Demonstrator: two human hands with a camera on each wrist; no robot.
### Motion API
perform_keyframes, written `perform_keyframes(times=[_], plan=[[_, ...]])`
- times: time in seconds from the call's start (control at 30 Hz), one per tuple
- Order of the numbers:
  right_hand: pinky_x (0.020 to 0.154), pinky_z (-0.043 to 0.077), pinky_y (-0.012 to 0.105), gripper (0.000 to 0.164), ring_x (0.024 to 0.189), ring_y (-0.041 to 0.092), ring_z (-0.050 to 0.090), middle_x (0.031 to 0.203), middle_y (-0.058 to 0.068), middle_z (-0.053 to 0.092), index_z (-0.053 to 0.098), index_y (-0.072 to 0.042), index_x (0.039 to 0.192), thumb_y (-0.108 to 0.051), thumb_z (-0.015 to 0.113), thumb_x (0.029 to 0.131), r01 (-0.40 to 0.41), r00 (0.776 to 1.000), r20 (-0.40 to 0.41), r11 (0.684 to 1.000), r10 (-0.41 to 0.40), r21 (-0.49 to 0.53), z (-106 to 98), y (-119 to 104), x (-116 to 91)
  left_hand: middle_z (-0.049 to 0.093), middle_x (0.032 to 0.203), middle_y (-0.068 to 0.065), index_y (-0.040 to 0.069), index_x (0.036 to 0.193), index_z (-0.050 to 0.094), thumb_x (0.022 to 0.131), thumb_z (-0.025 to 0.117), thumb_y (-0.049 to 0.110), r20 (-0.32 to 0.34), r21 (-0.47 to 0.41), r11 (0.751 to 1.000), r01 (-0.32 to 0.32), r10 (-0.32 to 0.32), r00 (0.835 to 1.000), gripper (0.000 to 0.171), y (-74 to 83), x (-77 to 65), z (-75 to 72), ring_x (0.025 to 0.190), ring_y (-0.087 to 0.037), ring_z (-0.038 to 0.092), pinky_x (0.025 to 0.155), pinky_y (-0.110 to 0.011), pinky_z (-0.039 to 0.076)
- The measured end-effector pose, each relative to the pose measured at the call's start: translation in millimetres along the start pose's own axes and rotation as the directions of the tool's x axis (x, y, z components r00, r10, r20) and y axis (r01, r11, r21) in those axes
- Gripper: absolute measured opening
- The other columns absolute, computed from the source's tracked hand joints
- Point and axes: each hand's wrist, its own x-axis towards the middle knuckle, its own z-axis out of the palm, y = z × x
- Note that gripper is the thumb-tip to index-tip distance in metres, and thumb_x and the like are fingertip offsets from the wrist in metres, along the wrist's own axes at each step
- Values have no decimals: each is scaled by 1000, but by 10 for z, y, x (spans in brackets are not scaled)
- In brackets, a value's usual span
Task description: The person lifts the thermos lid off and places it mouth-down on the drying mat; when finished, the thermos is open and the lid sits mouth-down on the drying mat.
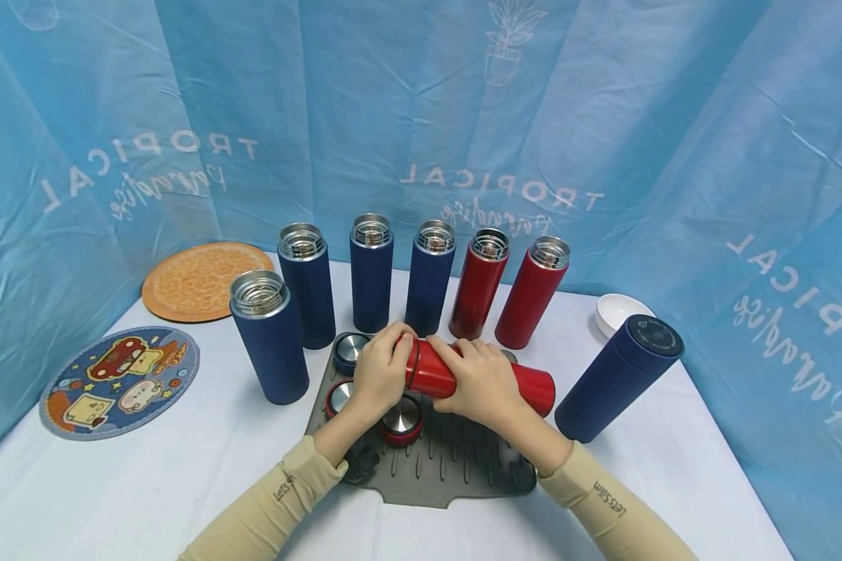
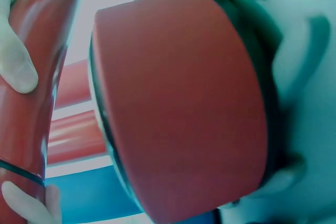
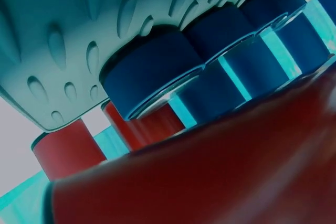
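A red thermos bottle (image 1: pixel 536 389) is held tilted on its side above a dark grey ridged mat (image 1: pixel 435 477). My left hand (image 1: pixel 380 372) grips its capped end, where a dark seam ring shows. Around the body, my right hand (image 1: pixel 482 380) wraps its fingers and thumb. On the mat below lie red lids (image 1: pixel 401 422) and a blue lid (image 1: pixel 352 348), steel insides up; a red lid (image 2: pixel 178 108) looms large in the left wrist view. More blue lids (image 3: pixel 152 72) line the mat in the right wrist view, partly hidden from the head view by my hands.
Behind the mat stand several lidless blue bottles (image 1: pixel 270 351) and two lidless red bottles (image 1: pixel 533 292). A capped blue bottle (image 1: pixel 613 382) is at right, near a white bowl (image 1: pixel 620 312). At left lie a patterned round mat (image 1: pixel 122 382) and an orange disc (image 1: pixel 206 280).
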Motion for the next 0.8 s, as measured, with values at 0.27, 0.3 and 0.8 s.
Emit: perform_keyframes(times=[0.27,0.3,0.8], plan=[[71,52,41,88,78,23,61,94,8,63,50,-23,129,-44,85,51,7,1000,-12,1000,-7,9,3,1,5,64,87,-6,12,88,62,92,43,19,-5,11,1000,17,-17,1000,21,22,-4,-9,77,-23,58,65,-38,47],[70,52,41,88,78,23,61,94,8,63,50,-23,129,-44,85,51,8,1000,-14,1000,-8,10,3,2,6,64,87,-6,12,88,62,92,43,19,-5,11,1000,22,-22,1000,21,24,-4,-9,77,-23,58,65,-38,47],[71,53,41,89,80,23,61,96,8,63,49,-23,130,-44,85,51,1,1000,-6,1000,-1,11,35,-14,5,65,88,-6,12,88,63,92,43,19,-20,5,999,52,-51,998,22,17,-6,-10,78,-23,59,66,-40,46]])
